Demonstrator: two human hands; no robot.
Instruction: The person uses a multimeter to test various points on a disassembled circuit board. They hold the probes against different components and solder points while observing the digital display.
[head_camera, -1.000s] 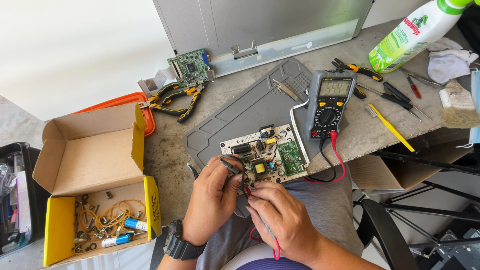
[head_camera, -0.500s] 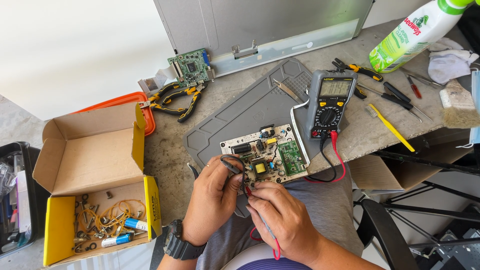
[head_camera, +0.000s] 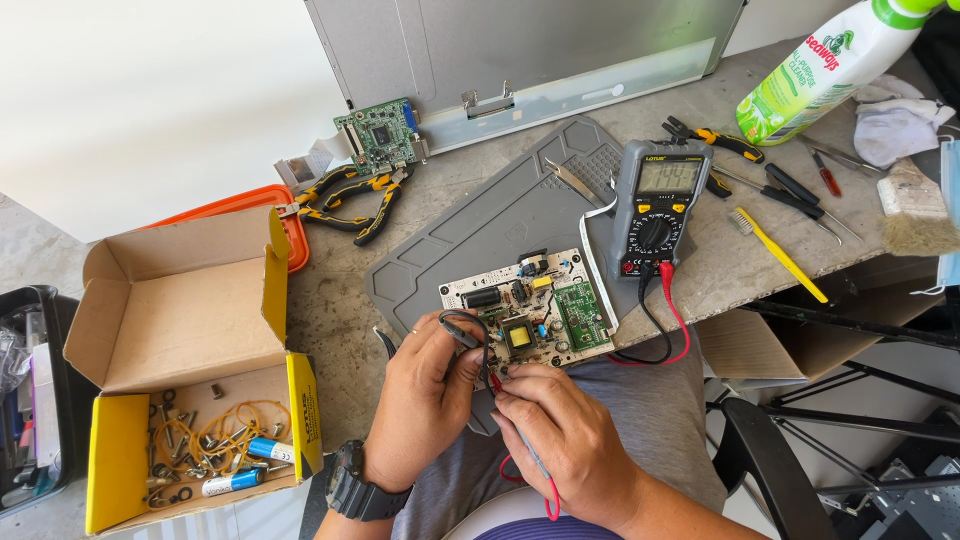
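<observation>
Right, hands: both sat at the near edge of the bench, close together over the lap.
Left hand (head_camera: 425, 400): fingers were curled tight around the black probe (head_camera: 462, 333), its tip angled toward the circuit board (head_camera: 530, 307).
Right hand (head_camera: 565, 435): fingers were pinched together on the red probe (head_camera: 497, 383), fingertips just touching the near edge of the board; a red lead looped out below the palm.
Circuit board: it lay flat at the near end of the grey mat (head_camera: 500, 215), just far of both hands, a green patch on its right side.
Meter (head_camera: 658, 205): it stood just right of the board, screen lit, with black and red leads running from its base back toward the hands.
Left of scene: an open cardboard box (head_camera: 190, 340) held screws, rings and small batteries; an orange tray (head_camera: 245, 205) peeked out behind it.
Far side: pliers (head_camera: 350, 200) lay near a small green board (head_camera: 380, 132), in front of a grey metal panel (head_camera: 530, 45).
Right side: a yellow toothbrush (head_camera: 780, 255), screwdrivers (head_camera: 790, 190), a brush (head_camera: 910, 205) and a green spray bottle (head_camera: 830, 65) were spread well apart from the hands.
</observation>
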